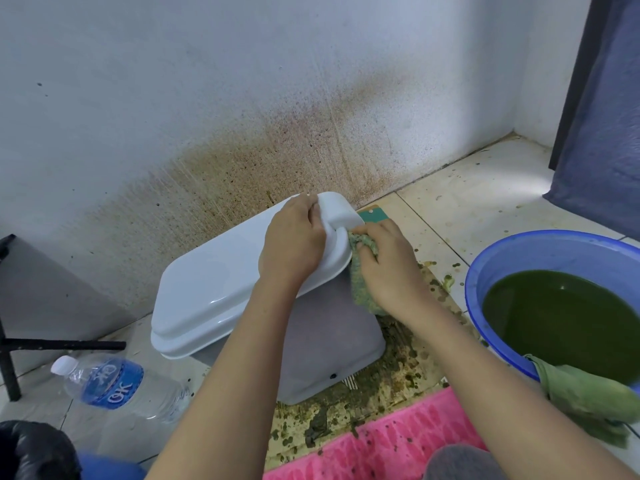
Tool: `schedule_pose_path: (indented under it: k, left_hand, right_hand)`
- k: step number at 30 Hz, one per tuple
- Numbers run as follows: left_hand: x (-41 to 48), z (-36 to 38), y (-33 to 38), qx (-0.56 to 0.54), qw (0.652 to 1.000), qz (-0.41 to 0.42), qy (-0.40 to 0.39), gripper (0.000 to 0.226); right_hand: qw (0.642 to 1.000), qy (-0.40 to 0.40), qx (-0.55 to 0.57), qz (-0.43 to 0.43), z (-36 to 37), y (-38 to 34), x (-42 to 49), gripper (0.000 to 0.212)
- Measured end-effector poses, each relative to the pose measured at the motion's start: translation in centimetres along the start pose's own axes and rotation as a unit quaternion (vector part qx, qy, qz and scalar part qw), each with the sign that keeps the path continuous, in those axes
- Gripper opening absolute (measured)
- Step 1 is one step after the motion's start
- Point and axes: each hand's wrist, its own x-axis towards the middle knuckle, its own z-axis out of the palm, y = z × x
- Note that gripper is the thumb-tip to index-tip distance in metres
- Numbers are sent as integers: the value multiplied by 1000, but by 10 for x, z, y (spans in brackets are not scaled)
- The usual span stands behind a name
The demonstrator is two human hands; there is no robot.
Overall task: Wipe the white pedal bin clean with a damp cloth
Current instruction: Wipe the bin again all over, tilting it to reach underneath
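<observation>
The white pedal bin (322,341) stands on the tiled floor against a stained wall, its white lid (207,285) closed. My left hand (294,240) lies on the lid's far right end and grips the raised hinge part. My right hand (388,268) is shut on a damp green cloth (362,278), pressed against the bin's right side just under the lid rim. Part of the cloth is hidden under my fingers.
A blue basin (540,251) of dark green water stands at the right, a second green cloth (588,400) draped over its rim. A plastic water bottle (114,386) lies at the left. Green grime covers the floor before a pink mat (381,441). A black stand (52,344) is far left.
</observation>
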Motion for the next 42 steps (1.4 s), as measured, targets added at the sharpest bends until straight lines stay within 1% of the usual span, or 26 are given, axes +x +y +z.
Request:
schedule_pose_path:
  k: [3,8,13,17,18,21,22,24,25,27,29,30,34,37,40,42]
  left_hand:
    - [-1,0,2,-1,1000,-2,1,28]
    - [0,0,1,0,1000,-1,8,28]
    - [0,1,2,2,1000,-3,6,30]
    - [2,1,1,5,1000,1,9,29]
    - [2,1,1,7,1000,2,10,29]
    - [1,1,1,9,1000,8,6,28]
    - [1,0,1,9,1000,8,4,28]
    - [1,-1,1,5,1000,10,3,29]
    - [2,-1,1,2,1000,10,2,29]
    - [2,-1,0,-4,1000,8,-6,31]
    - [3,-2,-1,-15,1000,12,-16,29]
    - [4,-4,-2,-22,999,14,-18,28]
    - [6,-8,-5,-61,998,5,-31,27]
    - [6,-12,-4,-111,993,-21,-43,28]
    - [6,-17,-5,-189,980,-49,-40,29]
    - [6,-21,-8,-260,962,-76,-37,30]
  right_hand:
    - [1000,17,4,-19,4,0,-11,30]
    - [998,12,-17,-51,5,4,-31,31]
    - [999,12,-32,-28,5,0,-13,34]
    - [998,1,-60,-37,5,-2,-7,34]
    - [999,-4,-38,-26,2,-2,-7,33]
    - [995,-46,65,58,-16,0,2,25]
    - [993,-46,86,71,-20,-2,5,22]
    - [995,7,96,41,-20,-11,10,22]
    - [997,29,76,14,-16,-17,11,22]
    - [998,29,-29,-42,-3,-28,10,25]
    - [986,23,-149,-75,5,-27,7,27]
    - [980,24,-182,-79,6,-26,6,27]
    - [977,8,-202,-75,7,-26,1,28]
    - [974,-1,-214,-76,2,-31,-7,25]
    - [962,-7,-253,-104,-1,-38,-28,23]
    - [952,-23,-285,-109,3,-46,-38,20]
